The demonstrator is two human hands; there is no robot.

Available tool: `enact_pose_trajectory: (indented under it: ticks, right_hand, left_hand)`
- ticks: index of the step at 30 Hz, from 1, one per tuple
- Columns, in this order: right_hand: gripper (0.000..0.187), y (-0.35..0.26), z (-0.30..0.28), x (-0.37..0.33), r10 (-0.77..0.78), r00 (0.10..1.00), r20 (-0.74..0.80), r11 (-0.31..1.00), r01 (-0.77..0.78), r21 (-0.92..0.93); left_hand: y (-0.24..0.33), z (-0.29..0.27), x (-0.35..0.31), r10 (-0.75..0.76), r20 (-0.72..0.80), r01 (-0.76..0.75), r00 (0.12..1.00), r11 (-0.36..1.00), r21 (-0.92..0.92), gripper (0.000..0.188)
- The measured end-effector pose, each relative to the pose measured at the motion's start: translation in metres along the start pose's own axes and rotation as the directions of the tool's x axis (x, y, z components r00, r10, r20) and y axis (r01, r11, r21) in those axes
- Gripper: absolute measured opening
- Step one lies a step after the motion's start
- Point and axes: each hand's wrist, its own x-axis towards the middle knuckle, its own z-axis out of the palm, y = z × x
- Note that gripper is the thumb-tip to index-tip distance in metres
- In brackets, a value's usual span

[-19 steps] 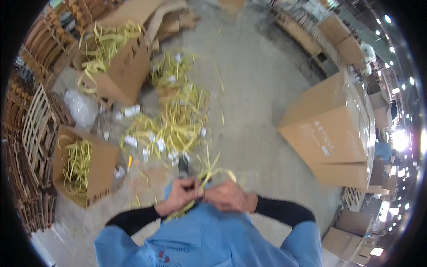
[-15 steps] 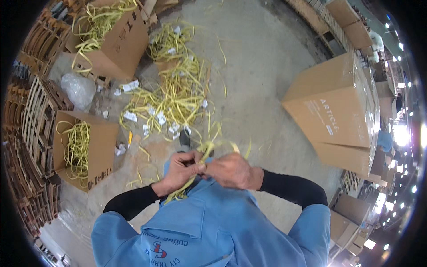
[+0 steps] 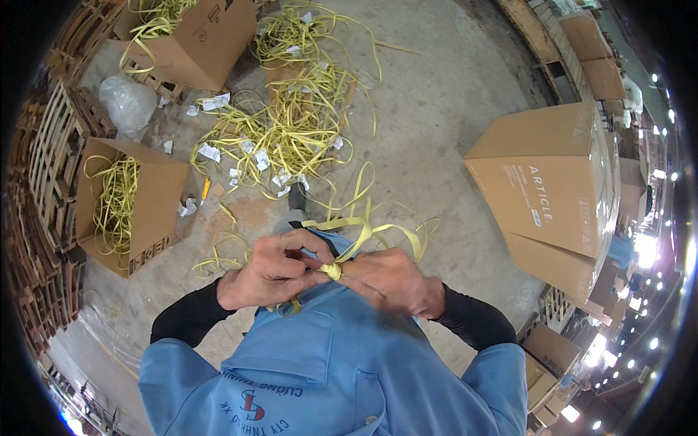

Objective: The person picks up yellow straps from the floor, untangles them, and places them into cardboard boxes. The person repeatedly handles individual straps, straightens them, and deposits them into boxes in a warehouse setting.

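Yellow strap (image 3: 332, 271) knot pinched by both hands' closed fingers (image 3: 309, 270).

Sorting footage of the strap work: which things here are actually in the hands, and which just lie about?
In hand:
- yellow strap, knotted between both hands
- left hand
- right hand

Lying about:
- loose strap pile on the floor
- open box of straps
- large closed carton
- clear plastic bag
- wooden pallets
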Motion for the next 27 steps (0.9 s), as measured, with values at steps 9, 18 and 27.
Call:
enact_pose_trajectory:
  ticks: [9, 18, 27]
  right_hand:
    - [0.005, 0.005, 0.001, -0.001, 0.0, 1.0, 0.032, 0.999, 0.002, -0.051]
    - [0.015, -0.002, 0.023, -0.02, -0.025, 0.999, -0.03, 0.985, 0.019, -0.173]
    - [0.01, -0.004, 0.032, -0.021, 0.065, 0.996, -0.063, 0.995, -0.069, -0.075]
  left_hand:
    - [-0.01, 0.013, -0.02, -0.186, -0.151, 0.161, 0.971, 0.973, -0.165, 0.016]
    - [-0.022, 0.023, -0.04, -0.378, -0.077, 0.328, 0.923, 0.874, -0.359, 0.014]
    - [-0.026, 0.018, -0.04, -0.364, -0.018, 0.332, 0.931, 0.867, -0.371, 0.008]
